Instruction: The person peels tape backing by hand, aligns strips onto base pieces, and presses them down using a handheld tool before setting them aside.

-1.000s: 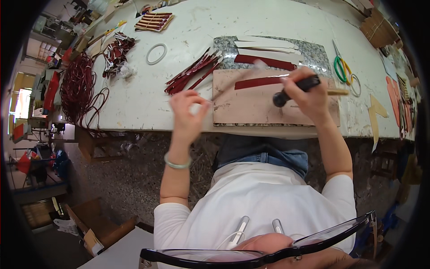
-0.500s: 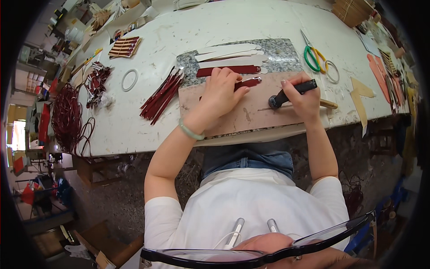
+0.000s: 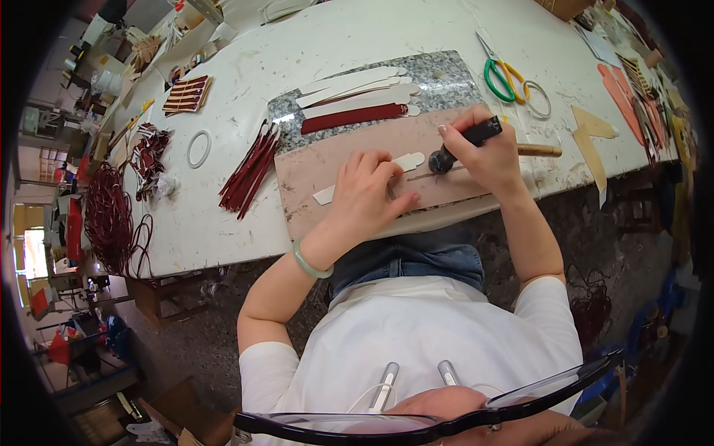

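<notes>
My left hand (image 3: 368, 192) rests with fingers spread over a narrow white strip (image 3: 407, 161), its thumb apart on the board. Both rounded and square ends of this strip show; its middle is hidden. In my right hand (image 3: 489, 154) is a hammer, gripped around its dark head (image 3: 444, 159), the round face down near the strip's rounded end. Its wooden handle (image 3: 541, 150) sticks out to the right. Under both hands is a pinkish-brown board (image 3: 305, 201). Just beyond lie a dark red strip (image 3: 349, 119) and several white strips (image 3: 353, 82).
A speckled stone slab (image 3: 442, 70) sits under the board. To the left are a bundle of red strips (image 3: 249, 171), a pale ring (image 3: 198, 149) and tangled dark red cord (image 3: 108, 215). Scissors (image 3: 500, 78) with green and yellow handles and another ring (image 3: 538, 100) lie at right.
The strip at my left hand showed dark red before and shows white now, lying lower on the board. My right hand has brought the hammer face close to the strip's end.
</notes>
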Motion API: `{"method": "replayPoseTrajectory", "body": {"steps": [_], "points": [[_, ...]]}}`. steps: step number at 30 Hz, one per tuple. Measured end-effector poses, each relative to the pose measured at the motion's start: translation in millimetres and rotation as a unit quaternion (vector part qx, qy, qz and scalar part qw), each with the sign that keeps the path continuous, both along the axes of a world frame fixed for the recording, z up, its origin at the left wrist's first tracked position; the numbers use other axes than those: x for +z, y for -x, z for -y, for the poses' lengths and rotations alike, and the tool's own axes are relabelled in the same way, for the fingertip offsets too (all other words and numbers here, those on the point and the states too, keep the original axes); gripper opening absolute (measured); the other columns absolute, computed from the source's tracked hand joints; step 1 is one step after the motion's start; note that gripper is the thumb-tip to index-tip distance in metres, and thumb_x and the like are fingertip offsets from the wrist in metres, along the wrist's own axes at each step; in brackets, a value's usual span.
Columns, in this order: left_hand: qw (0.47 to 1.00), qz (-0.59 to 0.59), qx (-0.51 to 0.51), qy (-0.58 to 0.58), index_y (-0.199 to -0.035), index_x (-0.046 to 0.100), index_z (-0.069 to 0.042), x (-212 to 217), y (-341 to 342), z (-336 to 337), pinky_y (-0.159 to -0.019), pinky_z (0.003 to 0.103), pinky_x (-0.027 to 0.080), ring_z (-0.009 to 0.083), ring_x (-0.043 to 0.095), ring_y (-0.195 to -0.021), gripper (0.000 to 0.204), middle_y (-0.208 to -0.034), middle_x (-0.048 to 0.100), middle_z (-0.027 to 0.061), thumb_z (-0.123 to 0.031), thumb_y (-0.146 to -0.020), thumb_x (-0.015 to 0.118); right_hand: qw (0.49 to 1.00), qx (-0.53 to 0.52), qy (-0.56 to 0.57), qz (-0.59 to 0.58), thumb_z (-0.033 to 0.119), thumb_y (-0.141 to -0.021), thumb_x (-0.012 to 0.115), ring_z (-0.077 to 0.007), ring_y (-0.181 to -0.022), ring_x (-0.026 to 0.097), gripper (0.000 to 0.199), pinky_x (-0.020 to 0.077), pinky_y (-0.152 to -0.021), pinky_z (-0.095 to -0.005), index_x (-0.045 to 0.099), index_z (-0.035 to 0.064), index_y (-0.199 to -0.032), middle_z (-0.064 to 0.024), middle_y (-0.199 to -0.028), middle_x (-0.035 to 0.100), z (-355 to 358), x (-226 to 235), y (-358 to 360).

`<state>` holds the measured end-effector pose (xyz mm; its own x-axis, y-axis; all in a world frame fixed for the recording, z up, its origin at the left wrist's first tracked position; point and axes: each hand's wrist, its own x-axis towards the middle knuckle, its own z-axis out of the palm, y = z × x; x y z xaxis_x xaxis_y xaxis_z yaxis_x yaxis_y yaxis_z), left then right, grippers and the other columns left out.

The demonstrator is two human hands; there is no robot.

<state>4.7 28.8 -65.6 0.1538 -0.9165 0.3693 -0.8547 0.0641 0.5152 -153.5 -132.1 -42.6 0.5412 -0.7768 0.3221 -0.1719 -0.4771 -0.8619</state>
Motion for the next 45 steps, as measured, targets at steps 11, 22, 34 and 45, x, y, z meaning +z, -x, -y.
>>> {"method": "replayPoseTrajectory", "body": {"steps": [11,22,34,45], "points": [[0.997,-0.049,0.041,-0.048,-0.109,0.063,-0.003,-7.2,1.2,8.8,-0.084,0.042,0.048,0.0342,0.058,-0.094,0.025,-0.098,0.063,0.0132,-0.013,-0.088,0.071,0.969,0.087,0.214,-0.085,0.023,-0.078,0.072,-0.0287,-0.054,0.063,0.013,0.0514,-0.060,-0.0361,0.064,0.0124,-0.076,-0.0042,-0.060,0.065,0.1,13.2,-37.2],[0.994,-0.015,-0.102,-0.018,-0.110,0.069,-0.005,-5.0,-17.5,12.8,-0.082,0.038,0.052,0.0288,0.059,-0.091,0.029,-0.096,0.064,0.0091,0.001,-0.082,0.068,0.981,0.080,0.146,-0.098,0.024,-0.079,0.072,-0.0260,-0.057,0.066,0.014,0.0514,-0.056,-0.0369,0.065,0.0118,-0.075,-0.0026,-0.061,0.067,5.3,13.3,-34.8],[0.983,0.115,-0.140,-0.022,-0.113,0.067,-0.007,-3.8,-19.5,12.0,-0.077,0.036,0.055,0.0263,0.063,-0.089,0.037,-0.098,0.062,0.0074,-0.001,-0.077,0.070,0.973,0.098,0.191,-0.079,0.023,-0.077,0.071,-0.0288,-0.058,0.066,0.013,0.0518,-0.056,-0.0390,0.066,0.0115,-0.073,-0.0066,-0.060,0.065,3.7,10.9,-43.8],[0.998,0.013,-0.065,-0.007,-0.087,0.076,-0.009,-5.8,-16.6,23.5,-0.067,0.035,0.054,0.0241,0.067,-0.078,0.010,-0.085,0.069,0.0015,-0.014,-0.078,0.078,0.977,0.111,0.158,-0.094,0.023,-0.076,0.071,-0.0278,-0.057,0.066,0.013,0.0521,-0.057,-0.0373,0.066,0.0116,-0.074,-0.0056,-0.062,0.066,4.0,15.8,-33.0]]}}
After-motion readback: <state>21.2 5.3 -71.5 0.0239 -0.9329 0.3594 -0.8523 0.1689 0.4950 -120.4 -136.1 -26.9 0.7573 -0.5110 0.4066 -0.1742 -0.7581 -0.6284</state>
